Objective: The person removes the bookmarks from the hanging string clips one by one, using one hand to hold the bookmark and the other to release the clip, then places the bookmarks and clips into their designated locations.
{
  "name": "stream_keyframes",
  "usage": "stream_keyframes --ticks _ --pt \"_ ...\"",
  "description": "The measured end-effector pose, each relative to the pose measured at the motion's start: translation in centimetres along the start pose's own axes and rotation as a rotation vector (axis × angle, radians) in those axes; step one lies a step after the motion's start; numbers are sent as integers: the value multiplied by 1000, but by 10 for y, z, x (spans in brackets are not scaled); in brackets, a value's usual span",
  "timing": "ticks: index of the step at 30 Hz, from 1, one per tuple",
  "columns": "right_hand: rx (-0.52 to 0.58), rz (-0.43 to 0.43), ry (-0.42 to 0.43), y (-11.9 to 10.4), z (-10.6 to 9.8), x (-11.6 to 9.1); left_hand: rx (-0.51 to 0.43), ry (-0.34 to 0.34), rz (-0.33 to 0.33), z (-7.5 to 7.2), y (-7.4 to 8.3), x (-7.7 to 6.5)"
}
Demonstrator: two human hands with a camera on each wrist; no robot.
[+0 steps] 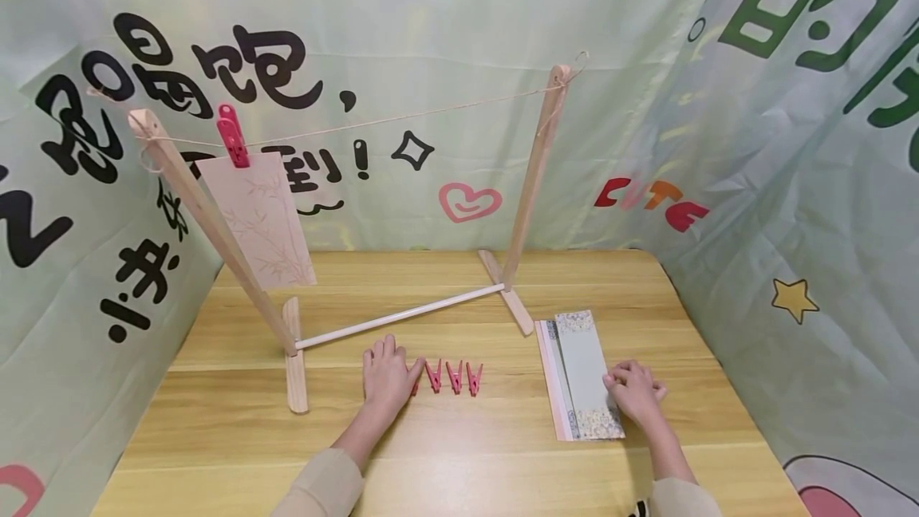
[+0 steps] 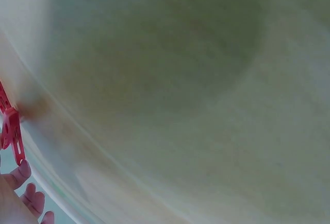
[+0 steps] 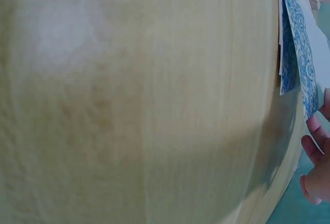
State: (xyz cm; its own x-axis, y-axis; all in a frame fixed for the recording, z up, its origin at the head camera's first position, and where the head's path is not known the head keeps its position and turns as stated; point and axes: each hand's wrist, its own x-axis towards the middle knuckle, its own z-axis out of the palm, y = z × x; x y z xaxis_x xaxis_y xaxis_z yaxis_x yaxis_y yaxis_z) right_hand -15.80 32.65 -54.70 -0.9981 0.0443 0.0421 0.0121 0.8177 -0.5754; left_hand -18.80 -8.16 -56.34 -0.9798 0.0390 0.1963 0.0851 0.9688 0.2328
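Note:
My left hand [image 1: 388, 377] rests low over the table beside a row of pink clothespins [image 1: 454, 377]. Its thumb reaches to the leftmost clothespin, partly covered by the hand; in the left wrist view the thumb tip meets the leg of a pink clothespin [image 2: 11, 128], its other fingers apart from it. With thumb and fingertips my right hand [image 1: 635, 391] pinches the right edge of the top card [image 1: 583, 373], pale with blue floral ends. In the right wrist view that card [image 3: 301, 44] is tilted up from another blue-patterned card below.
A wooden stand with two posts [image 1: 534, 174] and a white crossbar [image 1: 402, 315] spans the table [image 1: 459, 461]. A string [image 1: 402, 116] runs between the posts. One pink clothespin [image 1: 233, 136] holds a pink card [image 1: 258, 218] on it. Printed cloth [image 1: 402, 206] hangs behind.

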Motion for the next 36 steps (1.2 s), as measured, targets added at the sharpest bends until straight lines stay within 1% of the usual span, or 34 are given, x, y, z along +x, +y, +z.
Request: stream_keyframes --ticks 3,9,13,19,25,30,36 --pt "-4 16 -14 1 1 0 0 -3 -3 1 0 1" --pt "-34 91 -95 -4 0 0 19 2 -2 6 -1 2" --pt "-59 114 -109 -3 2 2 29 12 5 9 -2 3" --pt "-88 132 -103 -1 7 4 48 10 13 12 -3 4" --pt "-125 135 -77 -2 9 4 64 11 20 13 -1 5" --pt "-174 132 -69 0 11 5 78 9 16 15 -1 5" --pt "-199 137 -58 0 14 4 86 6 7 16 -1 5"
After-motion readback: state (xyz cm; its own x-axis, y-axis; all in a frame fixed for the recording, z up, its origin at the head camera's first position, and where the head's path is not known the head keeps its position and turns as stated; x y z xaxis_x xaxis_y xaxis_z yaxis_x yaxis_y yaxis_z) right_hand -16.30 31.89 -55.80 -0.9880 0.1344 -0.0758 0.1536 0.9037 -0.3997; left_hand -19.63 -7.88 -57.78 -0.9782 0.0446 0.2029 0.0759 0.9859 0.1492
